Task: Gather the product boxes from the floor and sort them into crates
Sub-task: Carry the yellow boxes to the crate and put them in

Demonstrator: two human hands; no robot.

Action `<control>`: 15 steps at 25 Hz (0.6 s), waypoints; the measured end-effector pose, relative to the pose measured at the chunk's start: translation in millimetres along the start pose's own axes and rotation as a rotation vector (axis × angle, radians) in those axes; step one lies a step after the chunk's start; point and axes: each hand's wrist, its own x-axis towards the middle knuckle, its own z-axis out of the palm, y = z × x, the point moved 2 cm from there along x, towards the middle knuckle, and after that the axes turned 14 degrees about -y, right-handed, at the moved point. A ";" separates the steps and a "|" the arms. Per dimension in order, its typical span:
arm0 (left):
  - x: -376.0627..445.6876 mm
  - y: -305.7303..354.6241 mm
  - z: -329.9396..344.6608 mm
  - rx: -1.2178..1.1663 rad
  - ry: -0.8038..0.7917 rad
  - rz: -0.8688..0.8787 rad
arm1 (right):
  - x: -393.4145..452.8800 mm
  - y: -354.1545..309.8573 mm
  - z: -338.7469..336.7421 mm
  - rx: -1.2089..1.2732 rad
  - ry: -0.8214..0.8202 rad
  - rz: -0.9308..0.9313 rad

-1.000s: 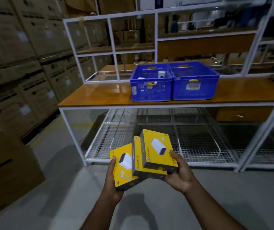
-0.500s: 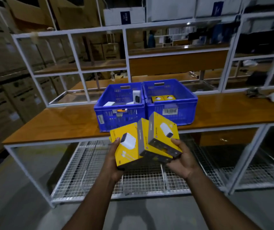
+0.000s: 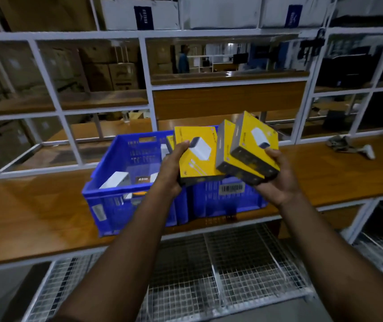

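The left hand (image 3: 170, 169) grips one yellow charger box (image 3: 197, 154), thumb curled over its upper left face and fingers hidden beneath. The right hand (image 3: 276, 180) holds two more yellow boxes: a front box (image 3: 255, 145), tilted with the thumb pressing its lower right edge, and a middle box (image 3: 228, 154) sandwiched between the front box and the left hand's box. All three sit at the centre of the frame, held up over the blue crates.

The left crate (image 3: 120, 182) holds a few white boxes and one marked 65W; the right crate (image 3: 227, 196), bearing a barcode label (image 3: 232, 188), is mostly hidden behind the boxes. Both stand touching side by side on the wooden bench top (image 3: 35, 205), with wire mesh shelving (image 3: 209, 275) below.

Compared with half a second ago, the hands have risen from in front of the crates' near wall to above the rims, the boxes have fanned apart slightly, and the bench fills more of the view.
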 end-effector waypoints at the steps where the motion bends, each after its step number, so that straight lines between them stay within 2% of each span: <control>1: 25.7 10.2 -2.8 0.024 0.027 -0.002 | 19.4 -8.1 -5.6 -0.027 0.030 -0.025; 4: 89.8 25.9 -5.4 0.090 0.060 0.012 | 64.6 -22.6 -23.2 -0.155 0.087 -0.055; 7: 129.6 23.4 0.5 0.235 0.117 0.032 | 94.9 -29.8 -47.8 -0.294 0.164 -0.001; 9: 151.9 17.3 0.8 0.430 0.150 0.044 | 114.6 -33.9 -70.3 -0.399 0.259 0.065; 11: 179.8 11.6 -3.0 0.675 0.156 -0.020 | 139.1 -41.0 -94.6 -0.550 0.318 0.136; 15: 211.2 0.9 6.6 1.189 0.090 -0.234 | 177.5 -49.4 -121.6 -1.077 0.299 0.397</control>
